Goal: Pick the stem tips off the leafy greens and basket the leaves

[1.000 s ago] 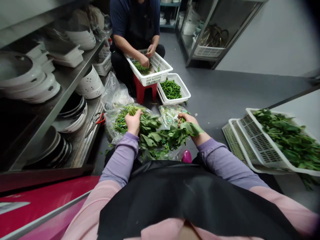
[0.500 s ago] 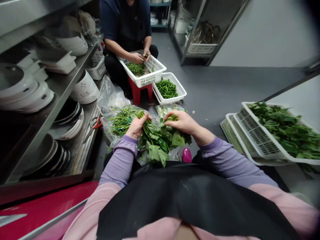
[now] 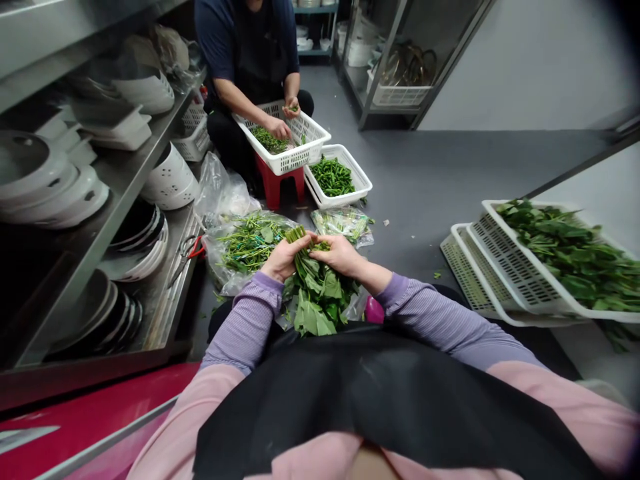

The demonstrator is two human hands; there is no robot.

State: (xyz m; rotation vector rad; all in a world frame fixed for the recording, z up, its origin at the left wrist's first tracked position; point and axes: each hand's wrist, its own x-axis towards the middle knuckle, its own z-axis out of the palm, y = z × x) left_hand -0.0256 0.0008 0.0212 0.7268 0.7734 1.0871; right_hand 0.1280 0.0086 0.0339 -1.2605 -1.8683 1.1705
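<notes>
My left hand (image 3: 281,259) grips the stem end of a bunch of leafy greens (image 3: 318,297), leaves hanging toward my black apron. My right hand (image 3: 338,253) is closed around the same bunch just to the right, and the two hands nearly touch. Beyond them a clear plastic bag (image 3: 249,241) lies open on the floor, holding loose green stems. A second, smaller bag of greens (image 3: 344,223) lies to its right.
A person (image 3: 250,53) sits opposite, both hands in a white basket (image 3: 287,137) on a red stool, with a basket of green chillies (image 3: 335,177) beside it. Stacked white baskets with leaves (image 3: 520,273) stand at right. Steel shelves of dishes (image 3: 100,200) and scissors (image 3: 187,250) run along the left.
My right hand has moved left across the leaves to join my left hand at the stems. The spread leaves are now gathered into one bunch hanging toward me.
</notes>
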